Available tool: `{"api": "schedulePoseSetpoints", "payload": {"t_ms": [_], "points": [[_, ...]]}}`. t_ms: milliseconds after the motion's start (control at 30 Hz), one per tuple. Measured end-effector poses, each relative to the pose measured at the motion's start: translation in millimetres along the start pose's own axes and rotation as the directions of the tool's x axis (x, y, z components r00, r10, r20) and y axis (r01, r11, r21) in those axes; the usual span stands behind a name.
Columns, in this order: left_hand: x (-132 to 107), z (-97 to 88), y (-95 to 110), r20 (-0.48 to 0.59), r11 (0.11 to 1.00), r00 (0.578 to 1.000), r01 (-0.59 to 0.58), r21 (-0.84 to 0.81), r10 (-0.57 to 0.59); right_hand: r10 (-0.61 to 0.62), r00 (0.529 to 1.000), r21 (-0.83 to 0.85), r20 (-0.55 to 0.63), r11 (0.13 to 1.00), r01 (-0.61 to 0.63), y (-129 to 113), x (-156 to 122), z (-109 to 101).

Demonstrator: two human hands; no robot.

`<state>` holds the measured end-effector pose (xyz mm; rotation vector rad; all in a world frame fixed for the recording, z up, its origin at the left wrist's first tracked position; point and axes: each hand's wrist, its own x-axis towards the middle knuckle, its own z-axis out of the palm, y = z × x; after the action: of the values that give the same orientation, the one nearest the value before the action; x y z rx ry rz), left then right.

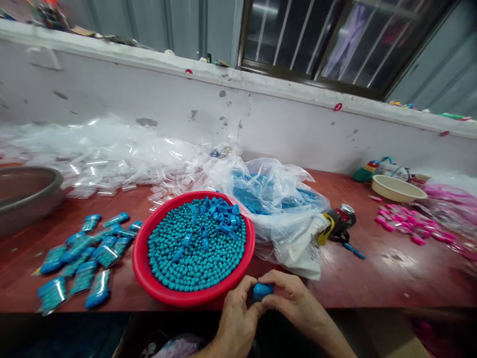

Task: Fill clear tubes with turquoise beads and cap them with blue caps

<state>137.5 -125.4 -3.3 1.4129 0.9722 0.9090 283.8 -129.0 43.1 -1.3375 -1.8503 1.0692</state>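
My left hand (pixel 238 311) and my right hand (pixel 288 298) meet at the table's front edge, fingers pinched together round a small blue cap (pixel 263 289). Just beyond them stands a red bowl (pixel 147 278) full of teal beads (pixel 194 251), with several loose blue caps (pixel 219 211) on top at its far side. Left of the bowl lie several filled clear packets with blue caps (pixel 84 258).
A clear plastic bag of blue parts (pixel 268 194) lies right of the bowl. Empty clear packets (pixel 112 154) pile up at the back left beside a grey basin (pixel 26 194). A tape dispenser (pixel 341 221), pink pieces (pixel 406 223) and a cream bowl (pixel 395 189) sit to the right.
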Motion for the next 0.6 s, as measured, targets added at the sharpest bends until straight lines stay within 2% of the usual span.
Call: {"api": "schedulePoseSetpoints", "payload": {"t_ms": [100, 167, 200, 267, 333, 400, 433, 500, 600], "points": [[10.1, 21.3, -22.5, -0.026, 0.996, 0.999, 0.025, -0.086, -0.027, 0.063, 0.998, 0.007, 0.01, 0.998, -0.063, 24.0, -4.6, -6.8], [18.0, 31.3, -39.1, -0.06, 0.995, 0.997, 0.046, -0.093, -0.052, 0.09, 0.994, 0.088, -0.062, 0.993, -0.084, 38.3, -4.7, -9.5], [21.5, 35.0, -46.8, -0.08, 0.996, 0.995, 0.062, -0.068, -0.067, 0.095, 0.986, 0.16, -0.135, 0.984, -0.073, 42.5, -3.8, -10.2], [27.1, 39.4, -59.2, -0.119, 0.996, 0.99, 0.084, 0.025, -0.081, 0.079, 0.938, 0.326, -0.337, 0.945, 0.037, 43.0, -0.3, -10.4], [30.9, 40.7, -66.8, -0.132, 0.99, 0.989, 0.081, 0.117, -0.066, 0.035, 0.855, 0.441, -0.517, 0.867, 0.231, 34.3, 4.9, -8.8], [33.7, 40.4, -70.7, -0.126, 0.985, 0.991, 0.069, 0.159, -0.049, -0.008, 0.784, 0.474, -0.62, 0.793, 0.383, 23.4, 10.9, -4.5], [34.9, 40.3, -72.1, -0.121, 0.985, 0.992, 0.06, 0.164, -0.041, -0.016, 0.764, 0.474, -0.645, 0.776, 0.416, 19.7, 14.0, -0.8], [36.7, 40.9, -75.0, -0.116, 0.987, 0.993, 0.049, 0.153, -0.031, 0.013, 0.757, 0.465, -0.653, 0.795, 0.388, 19.9, 20.1, 10.7], [38.2, 43.1, -79.1, -0.125, 0.993, 0.992, 0.037, 0.113, -0.022, 0.098, 0.801, 0.456, -0.591, 0.859, 0.232, 37.1, 29.5, 33.5]]}}
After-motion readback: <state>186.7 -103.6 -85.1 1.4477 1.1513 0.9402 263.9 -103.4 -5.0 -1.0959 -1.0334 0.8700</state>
